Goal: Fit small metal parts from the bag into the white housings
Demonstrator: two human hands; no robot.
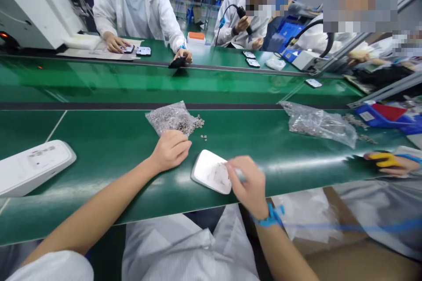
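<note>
A white rounded plastic part (211, 171) lies on the green table in front of me. My right hand (248, 182), with a blue band at the wrist, is at the part's right side, thumb and forefinger pinched over its surface; whatever they hold is too small to make out. My left hand (173, 149) rests with curled fingers beside a clear plastic bag (171, 117) of small metal pieces. Whether anything is inside those fingers is hidden. Some metal pieces (199, 121) have spilled at the bag's right.
A larger white device (38, 164) lies at the left. Another clear bag (319, 124) and blue bins (384, 116) are at the right, near a person's hand in yellow finger covers (389, 161). Across the green conveyor (138, 85), people handle small devices.
</note>
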